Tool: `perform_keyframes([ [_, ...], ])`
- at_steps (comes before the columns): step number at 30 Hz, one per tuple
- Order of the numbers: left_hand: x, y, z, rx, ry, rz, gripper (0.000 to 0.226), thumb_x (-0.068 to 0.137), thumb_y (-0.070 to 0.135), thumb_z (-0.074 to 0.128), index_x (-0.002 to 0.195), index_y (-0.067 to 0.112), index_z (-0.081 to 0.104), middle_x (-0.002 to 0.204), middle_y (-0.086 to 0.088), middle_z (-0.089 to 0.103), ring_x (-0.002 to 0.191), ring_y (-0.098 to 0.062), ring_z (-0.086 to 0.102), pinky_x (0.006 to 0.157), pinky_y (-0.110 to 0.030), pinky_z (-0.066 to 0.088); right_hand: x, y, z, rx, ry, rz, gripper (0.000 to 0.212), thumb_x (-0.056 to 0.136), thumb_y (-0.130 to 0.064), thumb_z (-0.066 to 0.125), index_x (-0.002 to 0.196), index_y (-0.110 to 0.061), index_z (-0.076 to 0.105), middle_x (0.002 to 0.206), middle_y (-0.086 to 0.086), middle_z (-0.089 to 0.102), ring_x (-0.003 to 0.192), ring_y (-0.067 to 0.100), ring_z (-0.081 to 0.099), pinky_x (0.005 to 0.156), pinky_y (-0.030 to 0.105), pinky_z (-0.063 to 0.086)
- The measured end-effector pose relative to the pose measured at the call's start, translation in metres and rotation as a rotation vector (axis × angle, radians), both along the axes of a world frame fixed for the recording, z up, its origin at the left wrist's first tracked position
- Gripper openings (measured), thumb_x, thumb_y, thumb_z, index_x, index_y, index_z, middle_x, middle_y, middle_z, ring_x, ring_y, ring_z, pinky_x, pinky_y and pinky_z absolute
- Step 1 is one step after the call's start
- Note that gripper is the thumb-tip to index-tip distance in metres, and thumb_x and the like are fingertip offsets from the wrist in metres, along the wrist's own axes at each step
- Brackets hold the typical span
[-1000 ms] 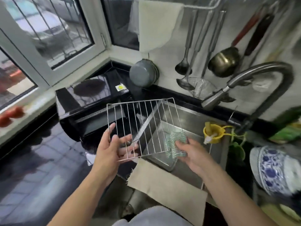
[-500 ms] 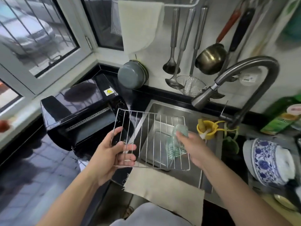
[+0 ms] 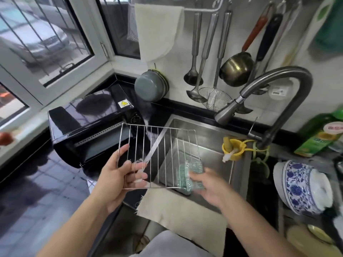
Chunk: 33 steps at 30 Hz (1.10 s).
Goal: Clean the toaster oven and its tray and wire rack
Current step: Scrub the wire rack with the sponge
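While my left hand [image 3: 121,179] grips the rack [image 3: 158,156] by its seven-o'clock corner over the sink [image 3: 213,154], wires running twelve to six, my right hand [image 3: 207,186] pinches the sponge [image 3: 191,174] against its five-o'clock corner, nearer for scrubbing.

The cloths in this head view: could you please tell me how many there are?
2. One cloth hangs from the rail on the wall above the grey pot; the other cloth drapes over the sink's near edge. More may be hidden out of frame.
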<state>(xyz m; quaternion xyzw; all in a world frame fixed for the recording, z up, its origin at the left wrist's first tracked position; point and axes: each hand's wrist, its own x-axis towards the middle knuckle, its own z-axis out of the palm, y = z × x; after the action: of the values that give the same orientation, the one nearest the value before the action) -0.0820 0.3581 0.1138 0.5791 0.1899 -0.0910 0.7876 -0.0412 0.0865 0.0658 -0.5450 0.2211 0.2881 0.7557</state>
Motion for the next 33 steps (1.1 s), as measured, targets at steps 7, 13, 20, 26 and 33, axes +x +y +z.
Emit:
perform_keyframes([
  [7, -0.004, -0.028, 0.005, -0.055, -0.038, 0.104, 0.044, 0.111, 0.003, 0.038, 0.138, 0.034, 0.053, 0.102, -0.028, 0.074, 0.079, -0.037, 0.075, 0.071, -0.050, 0.065, 0.038, -0.021, 0.017, -0.137, -0.166, 0.010, 0.019, 0.091, -0.015, 0.072, 0.109, -0.016, 0.066, 0.096, 0.000, 0.076, 0.084, 0.014, 0.073, 0.074, 0.037, 0.060],
  [13, -0.016, -0.025, -0.001, -0.007, 0.003, 0.123, 0.044, 0.111, 0.005, 0.040, 0.140, 0.037, 0.051, 0.105, -0.025, 0.074, 0.081, -0.035, 0.076, 0.070, -0.049, 0.066, -0.011, -0.013, -0.007, -0.039, 0.007, 0.044, 0.025, 0.088, -0.010, 0.074, 0.111, -0.009, 0.065, 0.090, 0.001, 0.075, 0.087, 0.018, 0.070, 0.070, 0.039, 0.059],
  [20, -0.019, -0.028, 0.000, -0.035, 0.051, -0.087, 0.043, 0.110, 0.008, 0.044, 0.144, 0.033, 0.054, 0.114, -0.029, 0.072, 0.086, -0.036, 0.076, 0.066, -0.045, 0.063, 0.034, -0.054, 0.039, -0.123, -0.179, -0.027, 0.018, 0.090, -0.015, 0.074, 0.103, -0.019, 0.062, 0.086, -0.004, 0.078, 0.076, 0.008, 0.073, 0.075, 0.035, 0.060],
  [26, 0.001, -0.027, 0.018, -0.328, -0.062, 0.258, 0.056, 0.093, 0.036, 0.075, 0.144, 0.028, 0.053, 0.127, -0.024, 0.071, 0.117, -0.043, 0.070, 0.086, -0.054, 0.062, -0.013, -0.001, 0.008, 0.092, -0.063, -0.223, 0.019, 0.093, -0.007, 0.067, 0.111, -0.012, 0.066, 0.103, 0.005, 0.072, 0.092, 0.018, 0.068, 0.062, 0.037, 0.060],
  [33, -0.035, -0.116, -0.002, -0.005, -0.181, 0.281, 0.031, 0.112, 0.038, 0.043, 0.131, 0.026, 0.064, 0.130, -0.003, 0.073, 0.121, -0.021, 0.070, 0.101, -0.039, 0.052, -0.042, 0.067, 0.033, 0.396, -0.001, -0.392, 0.016, 0.096, -0.004, 0.063, 0.111, -0.010, 0.064, 0.097, 0.008, 0.077, 0.085, 0.021, 0.076, 0.063, 0.033, 0.060],
])
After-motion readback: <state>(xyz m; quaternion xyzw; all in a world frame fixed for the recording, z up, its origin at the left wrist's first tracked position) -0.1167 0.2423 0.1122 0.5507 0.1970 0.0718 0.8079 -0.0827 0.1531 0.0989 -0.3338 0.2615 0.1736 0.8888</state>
